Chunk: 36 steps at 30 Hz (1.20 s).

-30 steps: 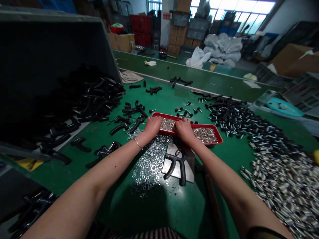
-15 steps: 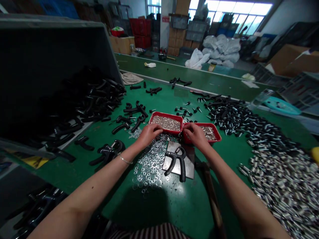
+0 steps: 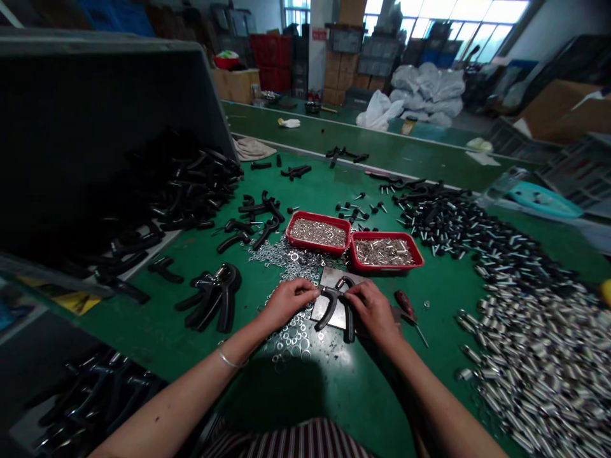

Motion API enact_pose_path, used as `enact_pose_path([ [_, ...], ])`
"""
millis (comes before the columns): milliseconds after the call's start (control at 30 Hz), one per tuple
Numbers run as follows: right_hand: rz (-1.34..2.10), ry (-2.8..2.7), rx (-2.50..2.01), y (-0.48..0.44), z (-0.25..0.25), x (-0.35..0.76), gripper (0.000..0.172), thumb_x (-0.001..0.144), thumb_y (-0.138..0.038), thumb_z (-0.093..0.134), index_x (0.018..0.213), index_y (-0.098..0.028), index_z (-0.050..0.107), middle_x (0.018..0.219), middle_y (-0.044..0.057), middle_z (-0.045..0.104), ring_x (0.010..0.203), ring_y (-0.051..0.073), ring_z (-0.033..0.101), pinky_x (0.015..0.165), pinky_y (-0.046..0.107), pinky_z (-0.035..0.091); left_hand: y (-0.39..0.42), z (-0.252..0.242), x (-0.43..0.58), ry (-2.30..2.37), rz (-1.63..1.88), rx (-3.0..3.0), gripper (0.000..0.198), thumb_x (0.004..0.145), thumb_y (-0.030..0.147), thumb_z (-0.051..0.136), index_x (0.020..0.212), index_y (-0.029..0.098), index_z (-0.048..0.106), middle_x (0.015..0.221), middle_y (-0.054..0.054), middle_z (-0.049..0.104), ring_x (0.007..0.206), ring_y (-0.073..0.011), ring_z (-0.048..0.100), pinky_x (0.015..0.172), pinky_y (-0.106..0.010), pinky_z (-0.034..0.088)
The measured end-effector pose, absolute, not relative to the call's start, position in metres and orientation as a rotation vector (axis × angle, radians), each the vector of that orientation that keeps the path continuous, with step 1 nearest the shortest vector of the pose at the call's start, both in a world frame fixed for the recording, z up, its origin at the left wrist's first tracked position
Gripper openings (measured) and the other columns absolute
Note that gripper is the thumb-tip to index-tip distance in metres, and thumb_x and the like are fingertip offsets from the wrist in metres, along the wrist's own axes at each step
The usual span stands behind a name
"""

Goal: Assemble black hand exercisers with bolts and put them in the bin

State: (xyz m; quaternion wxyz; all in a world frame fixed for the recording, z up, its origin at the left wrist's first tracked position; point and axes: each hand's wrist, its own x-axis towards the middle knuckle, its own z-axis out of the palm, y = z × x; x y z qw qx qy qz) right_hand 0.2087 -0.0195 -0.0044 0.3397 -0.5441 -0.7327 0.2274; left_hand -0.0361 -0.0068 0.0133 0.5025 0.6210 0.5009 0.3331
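In the head view, a person leans over a green surface (image 3: 344,381) with both hands at a black hand grip (image 3: 328,312), which lies on a metal plate (image 3: 340,316), its two handles pointing toward the person. The left hand (image 3: 287,303) comes in from the left, its fingers drawn narrow beside the upper left end of the grip; whether they pinch some small part cannot be told. The right hand (image 3: 375,310) reaches in from the other side, its fingers bunched close together at the grip's upper right part, and whether they hold something small cannot be told either. Just beyond stand two red trays (image 3: 387,268) side by side, both filled with small metal parts. Loose washers (image 3: 291,345) spread around the left hand, while a red-handled screwdriver (image 3: 405,305) lies just right of the right hand. Farther left, more black grips (image 3: 226,299) sit clustered, and a grey bin (image 3: 214,105) lies tipped, black handles (image 3: 195,184) heaped at its mouth. At the right, black-headed bolts (image 3: 443,222) form a pile that runs into a mass of metal cylinders (image 3: 548,356)
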Motion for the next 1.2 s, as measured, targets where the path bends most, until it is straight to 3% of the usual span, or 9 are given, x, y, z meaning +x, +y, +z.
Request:
enact_pose_path([
  [300,0.243,-2.189,-1.365,-0.019,-0.009,0.202,0.022,0.099,-0.033,0.047,0.093,-0.022,0.065,0.093,0.01,0.061,0.094,0.026,0.053,0.083,0.04,0.048,-0.021,0.018,-0.044,1.119,0.816,1.229,0.024,0.076,0.035,0.072,0.089,0.016,0.066,0.083,-0.002,0.069,0.074,-0.0137,0.063,0.074,-0.028,0.05],
  [533,0.059,-2.285,-1.449,-0.023,-0.011,0.198,0.028,0.1,-0.031,0.042,0.092,-0.022,0.067,0.095,0.011,0.062,0.094,0.027,0.051,0.082,0.041,0.048,-0.016,0.02,-0.032,1.148,0.829,1.565,0.017,0.09,0.034,0.059,0.09,0.018,0.065,0.085,-0.002,0.069,0.08,-0.0163,0.064,0.078,-0.03,0.048],
  [700,0.252,-2.27,-1.386,-0.023,-0.007,0.202,0.023,0.099,-0.028,0.045,0.098,-0.022,0.067,0.101,0.011,0.063,0.1,0.027,0.053,0.087,0.041,0.049,0.001,0.016,-0.008,1.159,0.816,2.194,0.013,0.094,0.029,0.058,0.089,0.019,0.065,0.096,-0.003,0.069,0.097,-0.0199,0.059,0.095,-0.038,0.039],
  [833,0.47,-1.956,-1.431,-0.036,-0.001,0.222,0.021,0.097,-0.031,0.048,0.108,-0.022,0.064,0.106,0.01,0.063,0.101,0.025,0.058,0.093,0.043,0.048,0.015,0.004,0.012,1.21,0.705,2.463,0.017,0.095,0.032,0.056,0.087,0.018,0.064,0.09,-0.005,0.067,0.094,-0.0217,0.056,0.09,-0.039,0.038],
  [1067,0.363,-1.866,-1.684,-0.101,-0.001,0.274,0.02,0.095,-0.033,0.049,0.106,-0.029,0.065,0.112,0.008,0.066,0.109,0.029,0.056,0.101,0.053,0.04,0.017,-0.008,0.021,1.157,0.589,2.823,0.027,0.1,0.029,0.043,0.093,0.014,0.063,0.092,-0.01,0.064,0.091,-0.024,0.053,0.085,-0.041,0.038],
  [1200,0.407,-1.873,-1.901,-0.141,-0.006,0.283,0.042,0.088,-0.04,0.056,0.129,-0.031,0.057,0.117,0.012,0.062,0.105,0.034,0.059,0.093,0.052,0.047,0.013,-0.012,0.013,1.029,0.596,2.9,0.026,0.101,0.021,0.039,0.104,0.012,0.064,0.102,-0.011,0.065,0.095,-0.0234,0.054,0.085,-0.038,0.04],
])
